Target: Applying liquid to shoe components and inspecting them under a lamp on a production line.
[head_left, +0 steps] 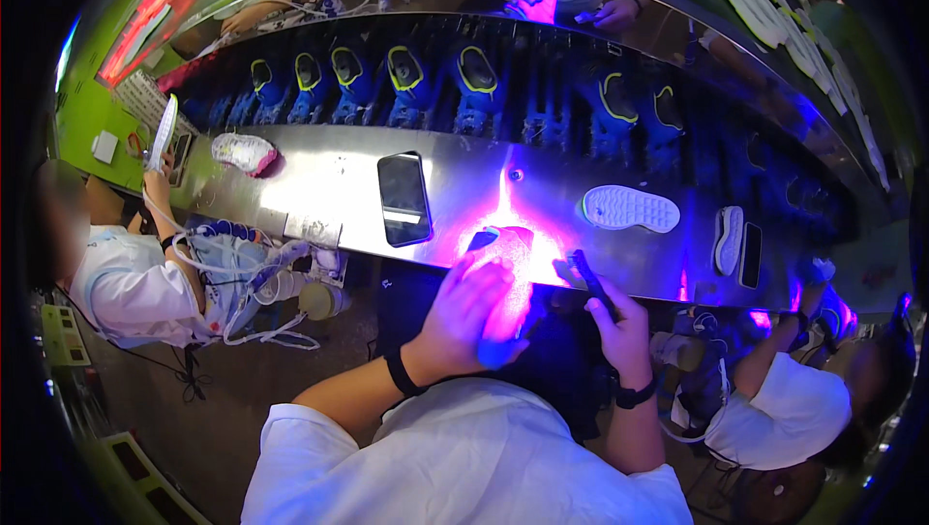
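Observation:
In front of my body, my left hand (469, 304) is wrapped round a shoe (516, 259), held tilted over the bench's near edge. Strong pink-violet light washes out much of the shoe, and its lower end looks blue. To the right of it, my right hand (622, 331) grips a slim dark tool (592, 285) that points up and away from me. The glare hides what kind of tool it is. A small gap separates the tool from the shoe. A white shoe sole (631, 209) lies on the metal bench (329, 172), beyond my right hand.
A dark phone (404, 198) lies left of the light. Several blue shoes (406, 75) with yellow-green collars line the far side. Further right are a white sole (729, 240) and another phone (750, 256). Co-workers sit at left (145, 283) and right (784, 414).

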{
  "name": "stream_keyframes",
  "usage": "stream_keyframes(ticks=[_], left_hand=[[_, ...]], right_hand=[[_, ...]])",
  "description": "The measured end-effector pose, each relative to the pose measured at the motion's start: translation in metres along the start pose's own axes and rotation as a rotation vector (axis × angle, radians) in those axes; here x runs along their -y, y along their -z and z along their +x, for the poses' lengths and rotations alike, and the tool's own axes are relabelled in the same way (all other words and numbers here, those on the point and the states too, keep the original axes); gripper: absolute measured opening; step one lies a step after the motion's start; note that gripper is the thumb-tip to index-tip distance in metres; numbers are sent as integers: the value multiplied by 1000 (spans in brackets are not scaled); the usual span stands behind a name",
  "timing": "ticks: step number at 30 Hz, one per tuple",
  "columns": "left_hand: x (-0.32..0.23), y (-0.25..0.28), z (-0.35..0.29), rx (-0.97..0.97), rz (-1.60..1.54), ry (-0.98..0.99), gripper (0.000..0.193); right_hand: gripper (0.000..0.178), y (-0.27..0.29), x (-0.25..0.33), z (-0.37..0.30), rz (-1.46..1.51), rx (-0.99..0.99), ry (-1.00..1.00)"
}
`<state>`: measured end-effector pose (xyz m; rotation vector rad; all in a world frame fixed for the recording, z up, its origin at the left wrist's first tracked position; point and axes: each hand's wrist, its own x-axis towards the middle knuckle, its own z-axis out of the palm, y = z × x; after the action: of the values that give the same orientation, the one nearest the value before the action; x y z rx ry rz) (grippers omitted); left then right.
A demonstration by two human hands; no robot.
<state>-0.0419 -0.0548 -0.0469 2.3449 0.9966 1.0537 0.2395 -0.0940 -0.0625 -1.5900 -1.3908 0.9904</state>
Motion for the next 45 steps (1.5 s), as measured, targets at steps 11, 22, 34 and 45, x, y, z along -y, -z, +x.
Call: stream_keyframes(ticks=[11, 22, 34, 45], left_hand=[[26, -6, -64, 168, 89, -134, 54], [35, -1, -60, 169, 104, -194, 49], [19, -4, -53, 232, 80, -178, 57], [-10, -16, -37, 266, 143, -132, 62]], right_hand=[[37, -56, -3, 31, -41, 101, -17], [43, -58, -28, -4, 101, 154, -62], [44, -38, -23, -63, 256, 266, -190], [45, -18, -18, -42, 306, 250, -188]])
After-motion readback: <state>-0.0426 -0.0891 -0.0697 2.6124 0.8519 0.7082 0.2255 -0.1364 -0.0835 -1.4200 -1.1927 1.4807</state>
